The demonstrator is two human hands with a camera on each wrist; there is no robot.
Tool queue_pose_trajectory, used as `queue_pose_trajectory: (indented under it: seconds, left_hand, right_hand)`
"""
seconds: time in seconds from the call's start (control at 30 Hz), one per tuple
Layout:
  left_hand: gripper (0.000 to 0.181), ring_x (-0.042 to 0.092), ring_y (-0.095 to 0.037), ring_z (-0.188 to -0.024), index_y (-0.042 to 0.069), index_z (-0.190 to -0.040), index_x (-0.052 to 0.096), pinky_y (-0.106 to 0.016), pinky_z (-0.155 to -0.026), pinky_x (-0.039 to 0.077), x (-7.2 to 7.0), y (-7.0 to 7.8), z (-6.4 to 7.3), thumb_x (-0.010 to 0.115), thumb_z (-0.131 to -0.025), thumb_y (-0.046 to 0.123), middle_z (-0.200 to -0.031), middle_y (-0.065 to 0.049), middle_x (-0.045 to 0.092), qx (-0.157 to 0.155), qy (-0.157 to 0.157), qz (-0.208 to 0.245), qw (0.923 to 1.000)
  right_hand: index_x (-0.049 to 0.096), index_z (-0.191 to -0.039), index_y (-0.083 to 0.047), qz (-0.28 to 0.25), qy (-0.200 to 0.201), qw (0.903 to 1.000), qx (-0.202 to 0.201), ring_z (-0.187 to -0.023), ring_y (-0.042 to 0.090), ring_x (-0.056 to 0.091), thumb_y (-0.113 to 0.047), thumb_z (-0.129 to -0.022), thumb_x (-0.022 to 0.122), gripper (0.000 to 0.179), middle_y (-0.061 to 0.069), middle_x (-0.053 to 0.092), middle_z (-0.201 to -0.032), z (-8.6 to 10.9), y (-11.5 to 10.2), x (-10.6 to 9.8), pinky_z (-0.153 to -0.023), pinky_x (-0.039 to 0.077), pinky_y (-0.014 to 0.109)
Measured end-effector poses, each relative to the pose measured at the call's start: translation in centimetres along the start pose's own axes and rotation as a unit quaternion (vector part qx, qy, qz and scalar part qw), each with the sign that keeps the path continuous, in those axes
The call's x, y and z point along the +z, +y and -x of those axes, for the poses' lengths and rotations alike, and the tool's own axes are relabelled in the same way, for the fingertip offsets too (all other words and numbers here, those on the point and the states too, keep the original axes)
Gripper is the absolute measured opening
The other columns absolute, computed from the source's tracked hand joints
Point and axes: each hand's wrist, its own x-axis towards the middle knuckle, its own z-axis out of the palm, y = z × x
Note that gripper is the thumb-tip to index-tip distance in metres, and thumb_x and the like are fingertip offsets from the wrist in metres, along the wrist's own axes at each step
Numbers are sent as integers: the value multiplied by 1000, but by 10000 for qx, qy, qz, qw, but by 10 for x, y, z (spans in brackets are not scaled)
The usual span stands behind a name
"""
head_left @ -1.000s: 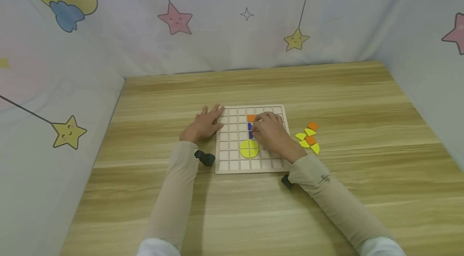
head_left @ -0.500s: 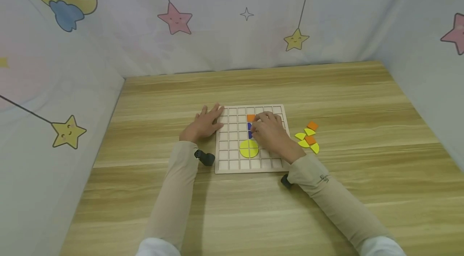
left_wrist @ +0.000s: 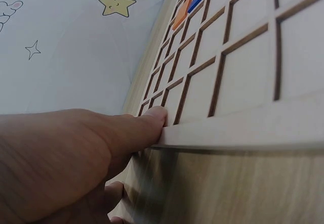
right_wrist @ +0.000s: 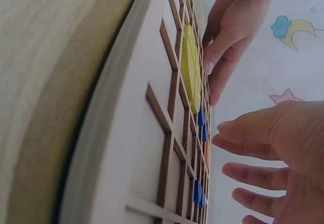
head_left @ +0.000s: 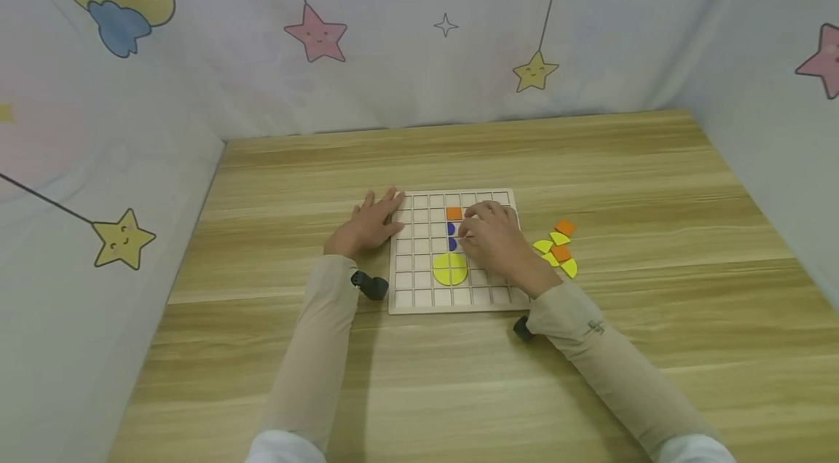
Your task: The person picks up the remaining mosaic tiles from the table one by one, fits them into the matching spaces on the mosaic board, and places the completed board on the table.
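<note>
A wooden grid board (head_left: 422, 281) lies on the table. My left hand (head_left: 367, 226) rests at its left edge, and in the left wrist view the thumb (left_wrist: 152, 118) touches the frame. Over the right half hovers my right hand (head_left: 494, 241), fingers loosely bent; the right wrist view shows nothing between thumb and fingertips. Set in the grid are an orange square (head_left: 454, 213), two blue half-round pieces (head_left: 451, 228) below it, and a yellow circle (head_left: 450, 269) of quarter pieces. More blue pieces (right_wrist: 198, 191) show in the right wrist view, hidden under the hand in the head view.
Right of the board, loose yellow quarter pieces (head_left: 569, 268) and orange squares (head_left: 565, 228) lie in a small cluster on the wooden table (head_left: 655, 194). A printed curtain (head_left: 419, 70) borders the table at the back and sides.
My right hand has shifted slightly right, away from the blue pieces, which now show more fully. The left hand has stayed in place.
</note>
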Motion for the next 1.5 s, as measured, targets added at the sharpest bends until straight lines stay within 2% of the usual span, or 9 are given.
queue_pose_trajectory:
  seconds: [0.77,1.1,1.37,1.5]
  left_hand:
    - [64,-12,-41,-145,16,-155,9,-61,-116,-2,1,-1,-1,43,-102,26,-162,-7,-2,34,-8,-95,9999]
    - [63,-11,-41,-146,16,-155,9,-60,-116,-1,1,-2,-1,43,-103,26,-162,-7,-1,36,16,-111,9999]
    - [63,-11,-40,-146,17,-155,10,-60,-116,0,1,-2,-1,43,-102,27,-162,-6,-1,17,6,-105,9999]
    - [63,-11,-40,-146,17,-155,9,-60,-116,0,2,-3,-2,43,-103,27,-162,-7,-1,18,1,-142,9999]
  right_hand:
    - [73,-94,-12,0,66,9994,340,-126,38,42,-20,-89,66,11,11,59,-125,21,30,-20,-107,27,58]
    - [72,-98,-10,-46,-123,9984,553,-128,41,38,-20,-91,65,15,14,56,-130,26,44,-23,-106,24,60]
    - [71,-101,-9,142,1,9972,736,-126,43,41,-17,-89,66,15,16,57,-129,33,60,-32,-101,30,62]
    - [71,-104,-6,91,-44,9963,859,-126,46,39,-16,-90,64,19,20,56,-130,37,66,-39,-101,29,63]
